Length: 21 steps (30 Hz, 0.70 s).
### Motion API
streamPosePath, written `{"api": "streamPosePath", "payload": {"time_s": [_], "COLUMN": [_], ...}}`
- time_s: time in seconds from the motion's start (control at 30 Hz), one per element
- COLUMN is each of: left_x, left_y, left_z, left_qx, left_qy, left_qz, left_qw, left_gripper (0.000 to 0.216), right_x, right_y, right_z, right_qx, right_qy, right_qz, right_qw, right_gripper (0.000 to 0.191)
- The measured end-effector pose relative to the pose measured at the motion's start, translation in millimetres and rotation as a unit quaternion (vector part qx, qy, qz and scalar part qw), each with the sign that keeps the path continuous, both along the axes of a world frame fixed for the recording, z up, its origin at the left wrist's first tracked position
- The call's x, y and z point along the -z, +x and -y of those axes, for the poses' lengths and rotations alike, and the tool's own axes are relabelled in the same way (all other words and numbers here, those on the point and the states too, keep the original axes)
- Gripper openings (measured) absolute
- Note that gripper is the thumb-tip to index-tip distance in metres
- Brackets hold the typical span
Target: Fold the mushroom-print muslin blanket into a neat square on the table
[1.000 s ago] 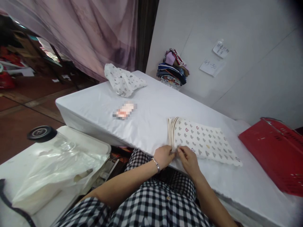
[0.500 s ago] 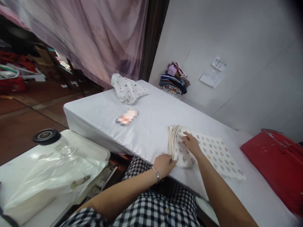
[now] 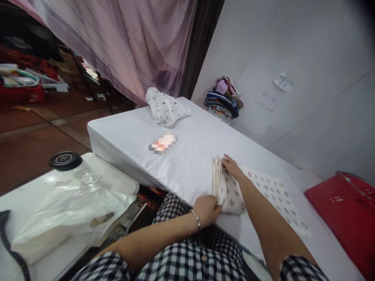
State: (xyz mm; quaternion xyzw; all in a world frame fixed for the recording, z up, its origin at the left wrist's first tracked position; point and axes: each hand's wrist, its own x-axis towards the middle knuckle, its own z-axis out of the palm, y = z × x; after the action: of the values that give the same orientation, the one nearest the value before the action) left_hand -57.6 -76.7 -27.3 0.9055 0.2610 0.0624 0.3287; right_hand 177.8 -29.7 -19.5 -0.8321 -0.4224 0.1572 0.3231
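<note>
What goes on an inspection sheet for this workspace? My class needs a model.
Surface: white-covered table, wrinkled.
Job's things: printed cloth in layers, lying on the table.
Clutter: pixelated item and crumpled fabric on the table; red basket at right.
Hands: left hand pinches the cloth's near left corner; right hand touches its far left.
Cables: black strip at lower left, cable or strap unclear.
Surroundings: pink curtain, grey wall with papers, stacked fabrics, plastic bag at left.
</note>
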Motion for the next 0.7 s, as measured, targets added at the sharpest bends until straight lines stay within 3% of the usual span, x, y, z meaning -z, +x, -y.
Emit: {"api": "streamPosePath", "payload": {"time_s": [0.17,0.47,0.7], "left_x": [0.1,-2.7,-3.2], "left_y": [3.8,2.2,-1.0], "left_z": [-4.0,-5.6,-6.0], "left_qx": [-0.017,-0.009,-0.010], "left_qy": [-0.029,-0.001,-0.012], "left_qz": [-0.021,-0.033,-0.016], "left_qw": [0.999,0.999,1.000], "left_gripper": [0.035,0.036,0.036], "right_x": [4.8,0.4,13.5], "right_y": [-6.6,-16.8,-26.5], "right_z": [0.4,-8.0,17.5], "right_qx": [-0.001,0.007,0.039], "right_qy": [-0.002,-0.044,0.076], "right_qz": [0.040,0.097,0.149], "right_qw": [0.999,0.994,0.985], "right_gripper": [0.050,0.060,0.047]}}
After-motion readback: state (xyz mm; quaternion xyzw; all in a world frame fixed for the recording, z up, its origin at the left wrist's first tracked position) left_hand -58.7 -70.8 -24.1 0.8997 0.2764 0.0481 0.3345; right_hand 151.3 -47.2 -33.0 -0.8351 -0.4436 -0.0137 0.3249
